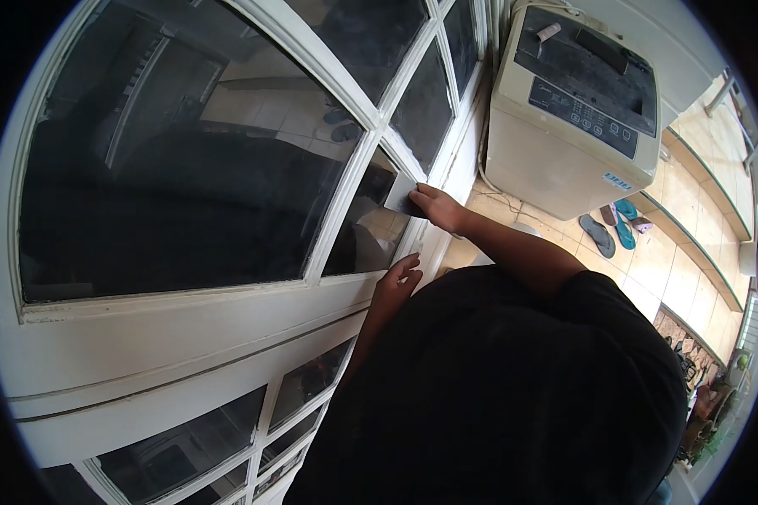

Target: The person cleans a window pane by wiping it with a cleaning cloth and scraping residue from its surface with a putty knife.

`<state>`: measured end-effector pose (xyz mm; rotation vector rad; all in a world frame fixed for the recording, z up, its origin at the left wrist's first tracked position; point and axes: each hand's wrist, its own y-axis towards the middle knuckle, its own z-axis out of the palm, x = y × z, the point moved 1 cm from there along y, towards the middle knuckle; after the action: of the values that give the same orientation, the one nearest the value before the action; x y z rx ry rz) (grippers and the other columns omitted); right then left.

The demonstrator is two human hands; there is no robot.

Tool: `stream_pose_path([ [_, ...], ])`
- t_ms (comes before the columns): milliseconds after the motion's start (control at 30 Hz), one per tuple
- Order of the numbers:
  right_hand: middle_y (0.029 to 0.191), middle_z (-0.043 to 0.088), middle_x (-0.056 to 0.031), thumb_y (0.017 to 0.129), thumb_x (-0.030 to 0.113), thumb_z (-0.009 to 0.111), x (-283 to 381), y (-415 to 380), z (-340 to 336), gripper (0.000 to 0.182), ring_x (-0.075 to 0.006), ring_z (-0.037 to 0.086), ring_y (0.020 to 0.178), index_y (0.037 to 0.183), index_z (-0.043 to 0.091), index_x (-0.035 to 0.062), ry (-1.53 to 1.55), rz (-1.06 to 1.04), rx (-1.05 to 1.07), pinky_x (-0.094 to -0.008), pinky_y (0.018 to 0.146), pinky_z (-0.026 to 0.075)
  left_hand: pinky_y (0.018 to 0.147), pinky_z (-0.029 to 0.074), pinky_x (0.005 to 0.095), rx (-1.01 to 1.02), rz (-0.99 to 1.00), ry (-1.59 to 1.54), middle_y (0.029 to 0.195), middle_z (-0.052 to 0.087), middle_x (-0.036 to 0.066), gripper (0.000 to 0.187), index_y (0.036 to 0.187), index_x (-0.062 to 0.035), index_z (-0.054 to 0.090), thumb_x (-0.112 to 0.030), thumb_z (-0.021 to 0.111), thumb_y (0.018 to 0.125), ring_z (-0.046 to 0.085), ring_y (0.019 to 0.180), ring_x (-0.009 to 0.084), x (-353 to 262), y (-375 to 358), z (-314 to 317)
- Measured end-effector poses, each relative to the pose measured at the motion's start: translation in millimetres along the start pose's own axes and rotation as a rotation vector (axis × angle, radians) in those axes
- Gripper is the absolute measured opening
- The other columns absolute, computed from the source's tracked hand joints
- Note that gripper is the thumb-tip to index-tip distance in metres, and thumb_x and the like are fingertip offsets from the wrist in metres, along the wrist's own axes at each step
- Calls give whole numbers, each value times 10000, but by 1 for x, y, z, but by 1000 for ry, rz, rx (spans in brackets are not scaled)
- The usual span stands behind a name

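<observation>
My right hand (438, 208) is closed on a thin, flat, light-grey rectangular plate (401, 194), which looks like a scraper blade. The plate lies against a small window pane (364, 227), close to the white frame bar on its upper side. Lower down, my left hand (397, 279) is held by the white window frame (425, 252), its fingers loosely curled and apart, with nothing visible in them. The pane is dark and mirrors the surroundings.
A large dark pane (185, 185) fills the left side. Beyond my right arm stands a top-loading washing machine (556, 143) with a few items on its lid. Sandals (598, 236) lie on the tiled floor (648, 273) beside tiled steps (699, 198).
</observation>
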<state>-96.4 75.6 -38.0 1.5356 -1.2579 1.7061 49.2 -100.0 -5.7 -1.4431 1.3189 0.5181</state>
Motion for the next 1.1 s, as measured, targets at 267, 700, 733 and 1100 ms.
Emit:
stream_pose_path([
  [267, 1174, 617, -98, 1032, 329, 414, -4, 2, 3, 425, -189, 544, 1103, 1280, 545, 9, 36, -16, 19, -330, 1015, 392, 1012, 442, 365, -1, -6, -10, 1310, 608, 144, 513, 1377, -68, 517, -341, 603, 951, 599, 1177, 233, 2, -1, 0],
  [700, 1062, 624, -90, 1037, 323, 417, 1, 3, 1, 382, -169, 543, 1011, 1182, 578, 9, -70, -42, -33, -333, 957, 412, 1007, 446, 363, 4, 20, 20, 1306, 609, 144, 517, 1379, -64, 516, -337, 612, 950, 595, 1185, 237, -1, 3, -1],
  [733, 1053, 622, -88, 1037, 322, 417, 3, 2, 3, 379, -167, 543, 1006, 1173, 579, 9, -64, -57, -37, -333, 952, 414, 1006, 447, 362, 8, 12, 24, 1306, 609, 143, 517, 1379, -62, 515, -332, 613, 949, 598, 1179, 233, 1, 4, -1],
  [1100, 1021, 616, -94, 1029, 331, 421, 16, -8, 0, 371, -178, 540, 974, 1144, 581, 16, -61, -42, -1, -339, 932, 417, 1000, 445, 386, 23, 5, 23, 1313, 606, 127, 516, 1370, -72, 526, -330, 626, 935, 595, 1172, 230, -5, 5, 2],
])
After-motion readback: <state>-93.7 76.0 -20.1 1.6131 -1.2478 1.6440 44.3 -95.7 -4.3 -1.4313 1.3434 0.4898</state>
